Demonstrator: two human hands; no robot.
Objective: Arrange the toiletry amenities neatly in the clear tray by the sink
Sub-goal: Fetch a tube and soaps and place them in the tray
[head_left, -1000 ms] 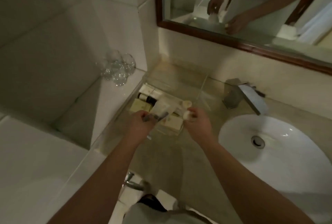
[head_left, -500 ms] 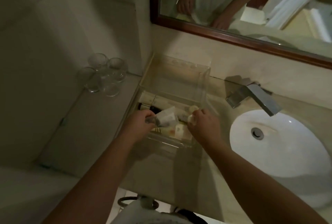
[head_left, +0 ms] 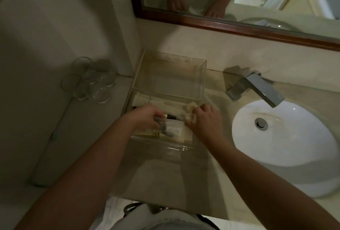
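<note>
Dim bathroom light falls on a beige stone counter (head_left: 165,174), with a white basin (head_left: 287,148) to the right, a chrome tap (head_left: 255,89) behind it, a wood-framed mirror (head_left: 239,25) along the far wall and a cluster of drinking glasses (head_left: 90,80) on the ledge to the left.

Only the head view is given. The clear tray (head_left: 200,75) sits on the counter just left of the basin, its far half bare, its near half packed with amenities. Compared with a second ago, both hands have sunk from above the tray down into its near half, and the plastic packet that was held up between them now lies low among the other items. I judge the packet is being seated, so this item is nearly placed.

The left hand (head_left: 145,117) is curled, fingers pinching the left end of the clear packet (head_left: 171,128). The right hand (head_left: 204,119) pinches small pale round pieces (head_left: 190,112) at the tray's right side; what they are I cannot tell. The packet's long axis runs left to right, across the tray, roughly parallel to a white tube (head_left: 147,100) lying farther back. A dark bottle (head_left: 172,116) shows between them, mostly hidden.
</note>
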